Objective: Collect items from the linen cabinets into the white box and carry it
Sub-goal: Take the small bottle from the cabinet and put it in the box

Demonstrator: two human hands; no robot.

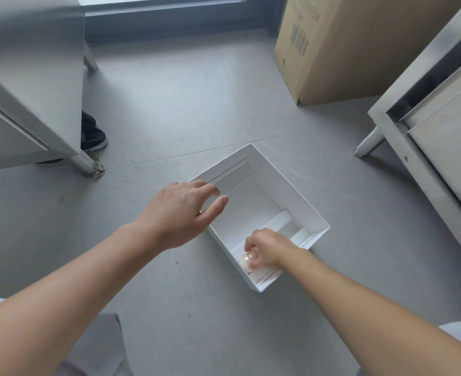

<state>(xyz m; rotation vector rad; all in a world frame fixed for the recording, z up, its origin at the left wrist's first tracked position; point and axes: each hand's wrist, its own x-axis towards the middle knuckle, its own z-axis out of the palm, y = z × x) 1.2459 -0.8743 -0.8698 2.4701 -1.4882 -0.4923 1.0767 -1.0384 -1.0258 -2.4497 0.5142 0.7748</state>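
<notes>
Left: steel cabinet (28, 85) on legs, a dark shoe (93, 137) beside its foot. Grey tiled floor (169, 104), scuffed, with a dark window frame (169, 20) at the far edge. Left grip (180, 213) hangs over the white box's near-left wall, fingers loosely straight, holding nothing. White box (286, 191) sits open on the floor between the cabinets. Right grip (267, 251) is inside its near corner, fingers curled round a small pale rounded item (247, 261). Cardboard carton (346, 50) far right, then a second steel cabinet (427, 137).

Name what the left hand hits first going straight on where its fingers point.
Probably the far wall of the open white cardboard box; how high the left hand sits above its rim is unclear.
</notes>
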